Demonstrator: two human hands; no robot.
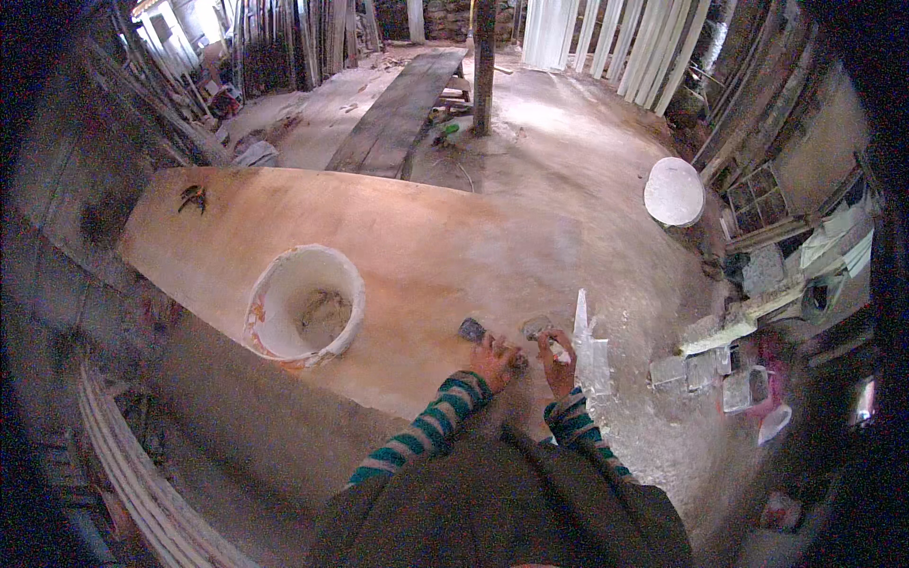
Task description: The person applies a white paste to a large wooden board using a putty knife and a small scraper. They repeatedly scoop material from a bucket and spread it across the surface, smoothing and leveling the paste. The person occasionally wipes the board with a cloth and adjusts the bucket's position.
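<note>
While your left hand (493,363) and right hand (557,363) grip scraper-like tools (472,328), apparently for plastering, keep both level next.

Looks like a workshop. Has a dusty floor (606,166), with a messy bucket (282,308) on the near surface (417,237) and a long dark plank (398,118) beyond. Has white strips (649,52) standing at the far right and wooden boards (284,47) at the far left.
</note>
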